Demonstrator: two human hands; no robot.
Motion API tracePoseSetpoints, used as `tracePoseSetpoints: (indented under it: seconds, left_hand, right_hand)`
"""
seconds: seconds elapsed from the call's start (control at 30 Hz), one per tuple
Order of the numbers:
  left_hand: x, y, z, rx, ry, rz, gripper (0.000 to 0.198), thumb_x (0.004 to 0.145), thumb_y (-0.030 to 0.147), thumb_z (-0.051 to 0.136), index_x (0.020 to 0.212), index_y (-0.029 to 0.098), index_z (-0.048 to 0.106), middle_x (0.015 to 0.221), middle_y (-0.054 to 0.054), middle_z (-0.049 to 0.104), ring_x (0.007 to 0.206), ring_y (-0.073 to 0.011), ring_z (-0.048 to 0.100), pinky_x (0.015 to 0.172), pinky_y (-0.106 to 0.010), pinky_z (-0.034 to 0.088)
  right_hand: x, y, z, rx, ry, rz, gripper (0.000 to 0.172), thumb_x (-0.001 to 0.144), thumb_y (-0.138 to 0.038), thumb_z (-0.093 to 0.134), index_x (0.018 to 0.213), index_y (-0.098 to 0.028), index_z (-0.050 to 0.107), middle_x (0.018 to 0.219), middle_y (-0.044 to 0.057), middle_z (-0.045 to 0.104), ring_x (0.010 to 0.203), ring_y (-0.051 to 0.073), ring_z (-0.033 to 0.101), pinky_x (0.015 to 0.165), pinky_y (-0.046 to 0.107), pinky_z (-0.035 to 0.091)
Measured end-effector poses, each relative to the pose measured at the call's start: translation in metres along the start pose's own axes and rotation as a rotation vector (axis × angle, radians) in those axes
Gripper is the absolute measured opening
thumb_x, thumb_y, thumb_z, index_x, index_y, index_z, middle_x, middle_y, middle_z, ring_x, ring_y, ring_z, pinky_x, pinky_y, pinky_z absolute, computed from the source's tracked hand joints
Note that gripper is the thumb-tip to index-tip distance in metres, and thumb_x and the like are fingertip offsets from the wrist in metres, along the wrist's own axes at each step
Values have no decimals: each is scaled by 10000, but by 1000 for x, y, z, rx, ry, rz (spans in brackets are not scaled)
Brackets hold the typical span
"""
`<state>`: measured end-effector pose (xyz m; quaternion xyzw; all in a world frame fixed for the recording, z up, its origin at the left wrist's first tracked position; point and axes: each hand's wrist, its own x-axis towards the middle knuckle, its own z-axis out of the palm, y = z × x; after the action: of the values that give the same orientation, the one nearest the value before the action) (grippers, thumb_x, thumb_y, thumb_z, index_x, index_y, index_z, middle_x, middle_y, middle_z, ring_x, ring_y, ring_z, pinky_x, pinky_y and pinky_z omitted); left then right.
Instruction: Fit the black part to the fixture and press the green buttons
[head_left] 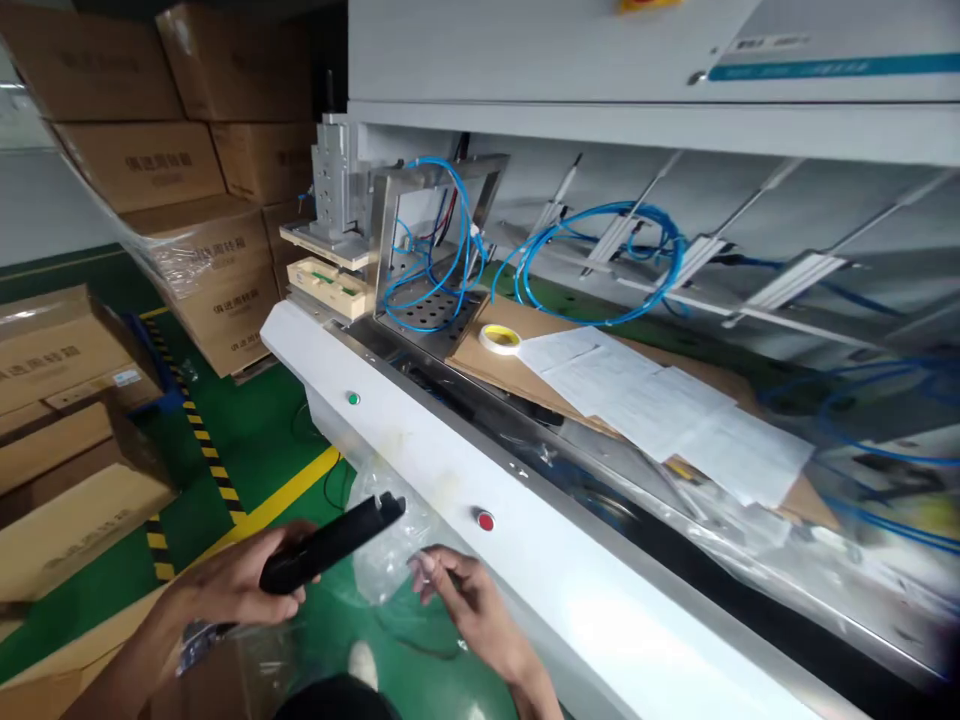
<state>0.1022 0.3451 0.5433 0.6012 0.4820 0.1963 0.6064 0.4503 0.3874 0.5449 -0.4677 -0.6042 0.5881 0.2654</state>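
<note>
The black tube (330, 545) is in the air at the near side of the scene, left of the middle, sloping so that its notched end points up and to the right. The left hand (247, 578) is wrapped around its lower end, fingers closed on it; that firm hold well back leaves the notched end free and in plain sight, which seems the right way to steady it. The right hand (476, 605) hovers just beside that end, apart from it, thumb and fingertips drawn together; whether something small is pinched there I cannot tell. For careful handling, the left wrist should probably stay firm while the right fingers do the fine work, with the tube's end turned toward the eyes. Just beyond the hands is a clear plastic bag (382, 570), thin enough to snag, so the tube is best held free of it. Farther off runs the white panel (420, 450), with a red button (486, 521) to the right and a green button (353, 398) to the left; elbows and the tube's tip would do well to avoid both. Beyond lie paper sheets (637, 390) and a tape roll (501, 350) on flat cardboard (517, 375), then blue hoses (677, 262); stacked boxes (161, 165) stand far left.
</note>
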Motion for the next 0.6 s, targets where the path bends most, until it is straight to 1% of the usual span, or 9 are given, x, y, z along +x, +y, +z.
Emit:
tracePoseSetpoints:
  seconds: [0.07,0.1,0.17,0.27,0.37,0.43,0.5,0.53,0.6]
  left_hand:
    - [19,21,-14,-101,3,31,658,788,413,708,1411,270,551,1256,-79,736,1069,-273,734,933,-422,612]
    - [28,27,-21,-141,20,52,626,790,422,721,1372,253,562,1263,-98,730,1085,-287,735,949,-443,609]
    - [46,32,-38,-169,104,84,582,808,457,742,1314,230,567,1266,-126,725,1117,-313,738,968,-469,611]
    - [75,28,-70,-152,288,130,573,851,491,763,1304,217,544,1294,-144,714,1167,-330,742,1000,-471,618]
    - [109,18,-105,-145,482,221,587,854,490,795,1302,219,530,1279,-134,725,1159,-329,754,1011,-489,630]
    - [132,12,-125,-171,556,283,592,846,469,812,1304,228,526,1246,-115,733,1130,-321,764,982,-490,643]
    - [154,7,-139,-200,543,312,563,858,441,808,1303,237,530,1231,-103,735,1117,-310,768,965,-476,645]
    - [164,6,-143,-215,498,311,544,864,429,803,1296,237,535,1227,-102,738,1120,-307,767,973,-473,639]
    - [184,7,-148,-254,351,287,533,860,411,799,1291,230,542,1216,-107,748,1141,-308,760,1015,-480,616]
  right_hand:
    - [9,-2,-8,64,97,30,627,885,-812,588,859,-198,708,723,20,670,610,146,566,634,324,481]
    - [15,-2,-12,95,164,38,657,865,-838,587,899,-192,702,674,2,635,556,132,519,580,313,442]
    - [29,-4,-20,147,341,38,711,832,-872,588,970,-183,690,594,-33,560,490,120,444,510,302,377]
    - [57,-12,-36,186,636,25,722,806,-875,614,966,-174,681,558,-36,540,469,122,428,471,293,339]
    - [92,-17,-57,247,844,53,726,742,-882,665,883,-171,673,550,-12,577,450,116,433,451,283,312]
    - [114,-16,-70,285,975,83,758,671,-898,698,869,-167,669,565,-6,594,440,108,428,447,278,311]
    - [131,-12,-81,274,1101,137,802,649,-926,662,895,-163,668,593,-3,605,441,101,428,449,274,330]
    - [137,-9,-85,253,1148,178,814,664,-935,625,908,-160,668,605,3,612,439,98,427,447,271,339]
    - [147,-6,-90,198,1202,274,803,727,-921,551,920,-151,670,624,25,631,436,98,429,437,267,355]
